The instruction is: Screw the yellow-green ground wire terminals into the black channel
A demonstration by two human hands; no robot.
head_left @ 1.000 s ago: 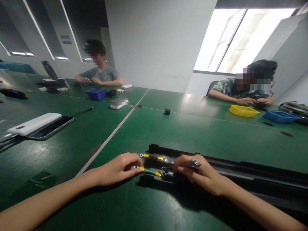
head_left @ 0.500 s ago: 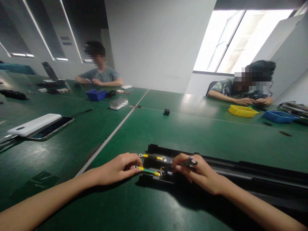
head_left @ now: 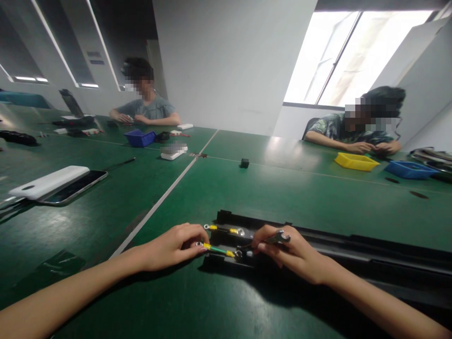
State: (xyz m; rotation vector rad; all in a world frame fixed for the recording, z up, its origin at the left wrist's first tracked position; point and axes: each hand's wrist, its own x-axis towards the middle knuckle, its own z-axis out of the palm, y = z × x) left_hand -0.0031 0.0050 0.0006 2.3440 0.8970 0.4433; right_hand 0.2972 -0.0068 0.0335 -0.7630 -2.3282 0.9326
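A long black rail (head_left: pixel 353 256) lies across the green table (head_left: pixel 247 193) in front of me. My left hand (head_left: pixel 173 247) pinches the end of a short green wire with yellow sleeves (head_left: pixel 218 250) at the rail's left end. My right hand (head_left: pixel 293 252) is closed on a small metal wrench (head_left: pixel 273 238), whose head sits at the wire's far terminal. A second wire with yellow sleeves and ring terminals (head_left: pixel 226 230) lies on the rail just behind.
A white power bank (head_left: pixel 47 181) and a phone (head_left: pixel 76 186) lie at the left. Two other people sit across the table, near a blue bin (head_left: pixel 140 138), a yellow bin (head_left: pixel 356 161) and another blue bin (head_left: pixel 409 169). A small black block (head_left: pixel 244 163) stands mid-table.
My right hand and the wrench have shifted slightly left and down toward the terminal. My left hand has stayed on the green wire.
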